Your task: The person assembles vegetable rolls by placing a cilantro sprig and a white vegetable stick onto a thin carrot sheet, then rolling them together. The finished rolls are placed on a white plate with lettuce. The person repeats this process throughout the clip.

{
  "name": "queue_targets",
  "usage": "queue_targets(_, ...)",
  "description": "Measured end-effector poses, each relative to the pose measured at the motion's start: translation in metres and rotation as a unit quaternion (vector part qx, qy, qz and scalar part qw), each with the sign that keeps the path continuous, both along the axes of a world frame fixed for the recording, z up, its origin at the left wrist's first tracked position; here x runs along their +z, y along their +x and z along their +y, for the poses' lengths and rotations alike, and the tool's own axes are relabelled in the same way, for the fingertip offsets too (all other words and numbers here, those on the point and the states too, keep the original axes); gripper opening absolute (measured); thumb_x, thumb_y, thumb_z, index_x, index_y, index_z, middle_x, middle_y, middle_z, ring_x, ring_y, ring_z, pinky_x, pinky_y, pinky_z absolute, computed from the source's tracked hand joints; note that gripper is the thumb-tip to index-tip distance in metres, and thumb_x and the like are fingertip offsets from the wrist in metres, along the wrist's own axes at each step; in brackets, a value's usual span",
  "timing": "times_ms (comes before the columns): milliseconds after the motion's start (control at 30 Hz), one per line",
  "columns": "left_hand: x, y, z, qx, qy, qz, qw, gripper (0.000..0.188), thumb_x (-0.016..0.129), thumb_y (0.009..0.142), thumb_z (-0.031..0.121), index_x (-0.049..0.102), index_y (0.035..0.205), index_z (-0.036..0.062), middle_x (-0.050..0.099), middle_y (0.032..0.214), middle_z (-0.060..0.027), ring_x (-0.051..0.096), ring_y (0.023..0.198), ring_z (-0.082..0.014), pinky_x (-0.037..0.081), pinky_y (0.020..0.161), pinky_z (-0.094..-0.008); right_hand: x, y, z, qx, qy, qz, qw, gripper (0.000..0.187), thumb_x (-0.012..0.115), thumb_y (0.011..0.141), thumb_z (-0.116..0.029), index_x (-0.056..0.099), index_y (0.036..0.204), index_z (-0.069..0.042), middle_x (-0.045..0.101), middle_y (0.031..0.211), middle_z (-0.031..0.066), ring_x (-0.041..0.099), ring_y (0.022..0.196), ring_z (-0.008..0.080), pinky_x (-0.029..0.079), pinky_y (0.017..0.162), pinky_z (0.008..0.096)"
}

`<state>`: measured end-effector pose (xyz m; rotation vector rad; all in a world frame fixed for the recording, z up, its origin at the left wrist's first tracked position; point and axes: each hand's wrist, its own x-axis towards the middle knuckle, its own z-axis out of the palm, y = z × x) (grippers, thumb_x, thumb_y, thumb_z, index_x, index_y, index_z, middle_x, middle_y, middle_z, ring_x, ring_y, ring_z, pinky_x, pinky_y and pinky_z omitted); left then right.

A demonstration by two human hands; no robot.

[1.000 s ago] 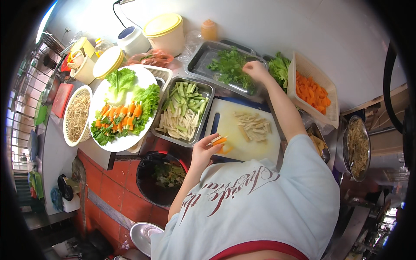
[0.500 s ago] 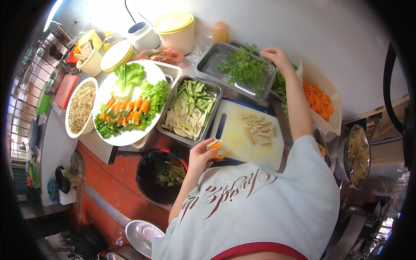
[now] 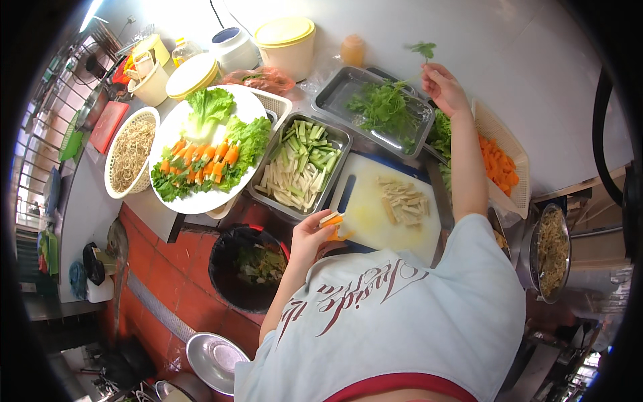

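Observation:
My left hand is pinched around a strip of orange carrot wrapped about pale sticks, at the near left edge of a white cutting board. Pale strips lie in a pile on that board. My right hand is raised at the far right, its fingers closed on a leafy herb sprig. Below it a clear tray holds a heap of green herbs. A metal tray of cut cucumber and pale sticks stands left of the board.
At left, a white plate carries lettuce and several carrot-wrapped rolls, beside a basket of bean sprouts. A carrot basket stands right of my right arm. Lidded tubs line the wall. A lined bin sits below the counter.
My right hand has risen slightly from the herb tray, with a sprig now in its fingers. My left hand still grips the carrot strip and sticks. The whole view has shifted a little.

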<state>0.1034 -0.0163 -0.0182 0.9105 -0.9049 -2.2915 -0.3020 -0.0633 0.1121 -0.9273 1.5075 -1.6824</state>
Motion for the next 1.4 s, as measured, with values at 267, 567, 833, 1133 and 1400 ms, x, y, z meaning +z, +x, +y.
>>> queue_targets(267,0.001,0.003,0.014,0.020,0.024,0.034,0.999,0.034,0.058,0.080,-0.005,0.053,0.113,-0.0038,0.060,0.103,-0.0164,0.062,0.087,-0.0224,0.054,0.076,-0.0403,-0.009,-0.004,0.004,0.066,-0.073,-0.099,0.990,0.017,0.060,0.085,-0.015,0.061,0.096,-0.002,0.051,0.068,-0.0036,0.044,0.056,0.0021,0.038,0.051,0.0151)
queue_targets(567,-0.011,0.005,0.021,0.025,-0.001,0.016,1.000,0.033,0.057,0.080,-0.005,0.051,0.113,-0.0044,0.058,0.104,-0.0162,0.061,0.090,-0.0242,0.055,0.073,-0.0402,-0.010,0.015,0.010,0.073,-0.006,-0.088,0.993,0.016,0.058,0.087,-0.014,0.058,0.098,-0.002,0.060,0.082,0.0028,0.059,0.076,0.0110,0.049,0.068,0.0238)
queue_targets(833,-0.010,-0.001,0.020,0.004,-0.004,0.004,1.000,0.032,0.056,0.081,-0.004,0.051,0.113,-0.0037,0.058,0.105,-0.0166,0.062,0.092,-0.0264,0.057,0.071,-0.0460,-0.045,0.019,0.021,0.054,0.078,0.020,0.995,0.010,0.058,0.085,-0.009,0.052,0.084,-0.001,0.064,0.089,0.0131,0.063,0.083,0.0167,0.050,0.073,0.0253)
queue_targets(1133,0.005,-0.021,-0.012,-0.056,-0.026,0.035,0.997,0.039,0.058,0.083,0.004,0.048,0.119,-0.0042,0.058,0.111,-0.0137,0.060,0.096,-0.0203,0.048,0.083,-0.0285,-0.019,0.066,0.044,0.077,0.053,0.214,0.972,0.016,0.057,0.085,-0.007,0.060,0.098,0.001,0.066,0.085,0.0095,0.064,0.076,0.0135,0.050,0.068,0.0240)
queue_targets(1400,0.028,-0.053,-0.032,-0.074,-0.075,0.063,0.992,0.037,0.055,0.088,0.013,0.048,0.120,-0.0043,0.058,0.108,-0.0141,0.061,0.092,-0.0192,0.049,0.074,-0.0235,-0.005,0.057,0.040,-0.032,0.030,0.250,0.967,0.013,0.055,0.086,-0.008,0.061,0.095,0.000,0.066,0.084,0.0080,0.063,0.074,0.0127,0.049,0.067,0.0234)
